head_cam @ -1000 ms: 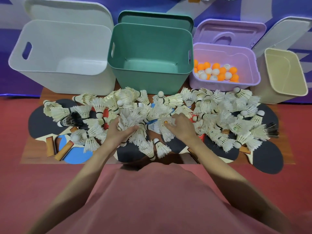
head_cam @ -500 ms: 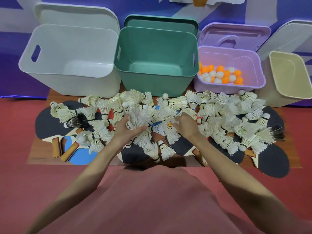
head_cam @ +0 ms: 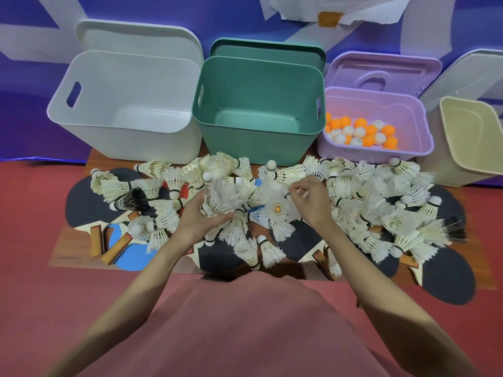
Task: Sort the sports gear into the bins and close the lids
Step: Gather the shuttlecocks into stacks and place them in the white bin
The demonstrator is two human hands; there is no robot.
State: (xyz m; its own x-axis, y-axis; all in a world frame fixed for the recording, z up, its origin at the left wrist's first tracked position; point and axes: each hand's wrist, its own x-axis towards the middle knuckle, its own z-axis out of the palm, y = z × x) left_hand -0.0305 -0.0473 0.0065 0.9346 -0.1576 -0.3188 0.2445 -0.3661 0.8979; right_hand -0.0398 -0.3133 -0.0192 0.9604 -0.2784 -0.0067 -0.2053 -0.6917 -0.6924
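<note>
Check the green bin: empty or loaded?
Empty. The green bin stands open, bare floor showing; its lid leans behind it.

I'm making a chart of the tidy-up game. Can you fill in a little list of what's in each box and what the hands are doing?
white bin: open, nothing visible inside
green bin: open, nothing visible inside
purple bin: open, holds orange and white ping-pong balls
beige bin: open, nothing visible inside
lids: all off, leaning behind the bins
shuttlecock pile: unsorted, lying over the paddles
left hand: grips a bunch of shuttlecocks
right hand: pinches a shuttlecock
</note>
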